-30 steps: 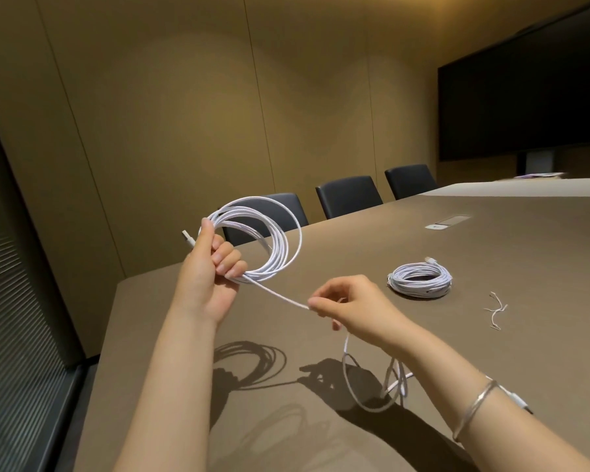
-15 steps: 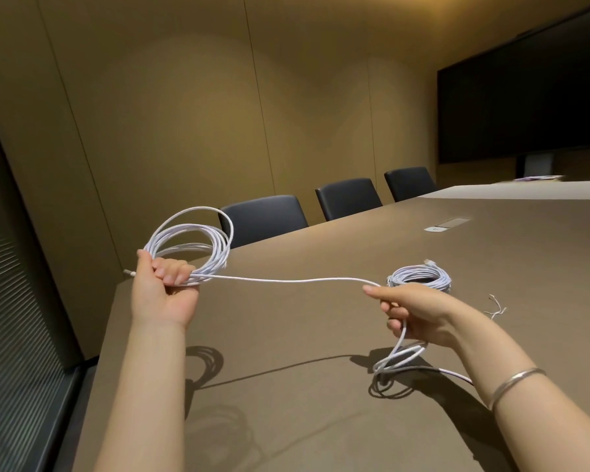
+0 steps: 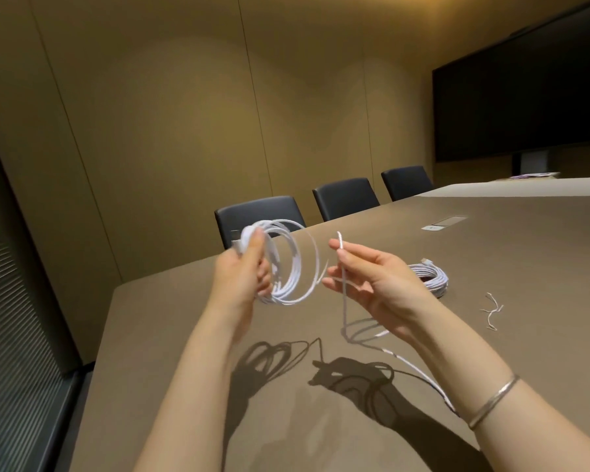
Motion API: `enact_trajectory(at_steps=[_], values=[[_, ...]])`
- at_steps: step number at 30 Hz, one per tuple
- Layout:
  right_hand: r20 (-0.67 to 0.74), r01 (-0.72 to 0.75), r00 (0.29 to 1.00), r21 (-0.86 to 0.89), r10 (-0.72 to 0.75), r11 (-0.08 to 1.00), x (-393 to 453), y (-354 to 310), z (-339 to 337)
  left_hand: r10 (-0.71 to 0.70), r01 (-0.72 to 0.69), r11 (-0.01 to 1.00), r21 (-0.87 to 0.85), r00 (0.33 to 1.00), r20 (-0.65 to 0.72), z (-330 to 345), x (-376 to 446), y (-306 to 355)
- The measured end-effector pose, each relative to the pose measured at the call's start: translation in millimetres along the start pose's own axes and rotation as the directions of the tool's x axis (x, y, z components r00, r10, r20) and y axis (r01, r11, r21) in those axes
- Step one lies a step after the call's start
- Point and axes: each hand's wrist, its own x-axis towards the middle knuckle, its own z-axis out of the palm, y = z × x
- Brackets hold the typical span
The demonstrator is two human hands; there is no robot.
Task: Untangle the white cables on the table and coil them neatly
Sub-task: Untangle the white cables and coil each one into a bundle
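Observation:
My left hand (image 3: 244, 269) grips a coil of white cable (image 3: 292, 264) held upright above the brown table (image 3: 184, 335). Close beside it, my right hand (image 3: 368, 277) pinches the same cable's free length between thumb and fingers. From that hand the cable (image 3: 346, 321) hangs down to a few loose loops on the table and trails toward my right forearm. A second white cable, coiled (image 3: 430, 275), lies flat on the table behind my right hand, partly hidden by it.
A small white twist tie (image 3: 491, 310) lies on the table to the right. A flush socket plate (image 3: 443, 223) sits farther back. Three dark chairs (image 3: 344, 197) line the far edge, and a large dark screen (image 3: 525, 97) hangs at right.
My hands, spread wide half a second ago, have come together. The stretched cable between them has become a new loop at the coil, and the loose part on the table is shorter.

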Motion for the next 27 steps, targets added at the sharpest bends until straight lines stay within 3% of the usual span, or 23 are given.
enact_trajectory(at_steps=[5, 11, 14, 17, 21, 27], values=[[-0.025, 0.159, 0.984, -0.314, -0.175, 0.936, -1.4, 13.0, 10.7, -0.069, 0.028, 0.984, 0.177, 0.971, 0.228, 35.1, -19.6, -3.6], [-0.074, 0.243, 0.954, -0.376, -0.290, 0.894, -4.0, 15.6, 10.0, -0.067, -0.051, 0.944, 0.325, 0.937, 0.342, 40.0, -26.6, -3.2], [-0.105, 0.262, 0.942, -0.371, -0.320, 0.891, -3.6, 14.6, 7.9, -0.107, -0.016, 0.940, 0.339, 0.935, 0.339, 35.8, -23.7, -5.3], [-0.091, 0.232, 0.954, -0.379, -0.286, 0.896, -1.4, 13.6, 4.5, -0.135, 0.065, 0.972, 0.226, 0.941, 0.310, 28.1, -16.9, -6.5], [0.089, 0.170, 0.985, -0.455, -0.145, 0.874, 0.1, 20.6, 4.6, -0.123, 0.151, 0.977, -0.148, 0.975, 0.185, 18.7, -7.6, -2.8], [0.285, 0.193, 0.958, -0.736, 0.039, 0.649, -3.0, 35.4, 6.2, -0.133, 0.117, 0.872, -0.475, 0.991, 0.000, -6.2, 4.8, 6.7]])
